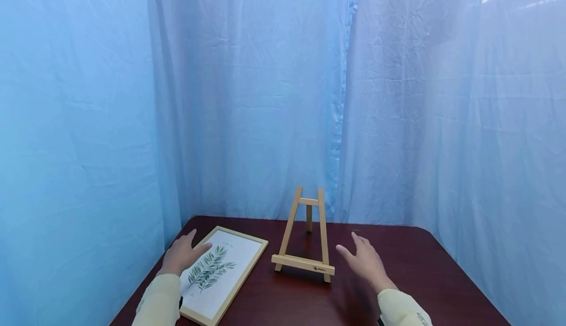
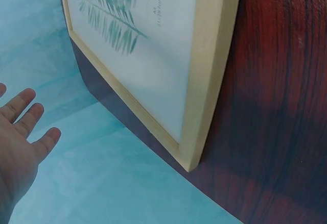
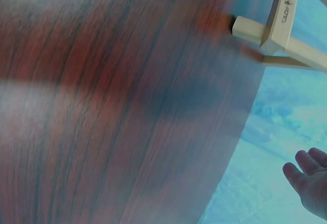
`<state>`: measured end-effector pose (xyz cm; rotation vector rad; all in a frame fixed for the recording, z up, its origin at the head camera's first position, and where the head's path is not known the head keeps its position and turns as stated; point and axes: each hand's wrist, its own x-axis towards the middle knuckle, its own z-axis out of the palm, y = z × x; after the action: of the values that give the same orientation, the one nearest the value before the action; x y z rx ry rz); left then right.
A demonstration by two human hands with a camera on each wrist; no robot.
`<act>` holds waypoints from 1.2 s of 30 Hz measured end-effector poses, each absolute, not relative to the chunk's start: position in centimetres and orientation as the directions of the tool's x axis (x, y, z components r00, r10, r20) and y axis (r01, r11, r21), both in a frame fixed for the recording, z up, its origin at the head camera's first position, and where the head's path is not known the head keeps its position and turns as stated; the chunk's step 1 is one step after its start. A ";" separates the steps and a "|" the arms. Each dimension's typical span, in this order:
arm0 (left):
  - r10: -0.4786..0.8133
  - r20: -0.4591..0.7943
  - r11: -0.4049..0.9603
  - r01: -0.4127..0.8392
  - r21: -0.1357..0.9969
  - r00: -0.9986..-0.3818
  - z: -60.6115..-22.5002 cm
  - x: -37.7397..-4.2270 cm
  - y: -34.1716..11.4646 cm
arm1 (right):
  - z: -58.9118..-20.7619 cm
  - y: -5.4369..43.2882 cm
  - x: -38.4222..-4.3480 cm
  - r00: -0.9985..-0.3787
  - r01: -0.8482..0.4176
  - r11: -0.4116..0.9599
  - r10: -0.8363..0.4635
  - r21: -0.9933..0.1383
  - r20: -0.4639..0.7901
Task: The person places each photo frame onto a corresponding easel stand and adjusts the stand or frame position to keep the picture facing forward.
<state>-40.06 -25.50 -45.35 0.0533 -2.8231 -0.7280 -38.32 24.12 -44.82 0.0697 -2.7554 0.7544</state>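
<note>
A picture frame (image 1: 240, 286) with a pale wooden border and a green leaf print lies flat on the left of the table. Over its left edge hovers my left hand (image 1: 179, 254), fingers spread and holding nothing; in the left wrist view the hand (image 2: 23, 147) appears apart from the frame. A small wooden easel (image 1: 302, 263) stands upright near the table's middle, its ledge facing me. To the right of it, my right hand (image 1: 363, 262) is held in the air with fingers extended and nothing in its grasp. The right wrist view shows part of the easel's ledge (image 3: 282, 17).
The dark red-brown table (image 1: 411, 272) has rounded far corners. Light blue curtains (image 1: 265, 95) hang behind it and along both sides. The easel's rear leg (image 1: 309, 220) reaches back toward the far edge.
</note>
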 end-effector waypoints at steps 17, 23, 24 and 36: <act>-0.099 0.155 0.859 -0.006 0.513 -0.983 -46.3 -39.6 -28.2 | -44.7 21.3 -37.9 -0.963 -0.112 0.771 0.072 -0.627 0.261; -0.117 0.136 0.856 -0.030 0.516 -0.984 -46.7 -39.2 -28.9 | -44.9 20.1 -37.9 -0.959 -0.136 0.756 0.063 -0.640 0.278; -0.117 0.134 0.856 -0.032 0.517 -0.984 -46.8 -39.2 -29.0 | -45.0 19.9 -37.9 -0.958 -0.140 0.752 0.061 -0.644 0.280; -0.120 0.123 0.849 -0.037 0.527 -0.985 -48.3 -39.0 -30.8 | -45.5 17.2 -37.6 -0.954 -0.182 0.689 0.051 -0.701 0.297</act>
<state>-39.01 -30.77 -48.30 0.1231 -2.8739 -0.8137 -37.57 17.24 -45.52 0.1037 -2.6088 1.1291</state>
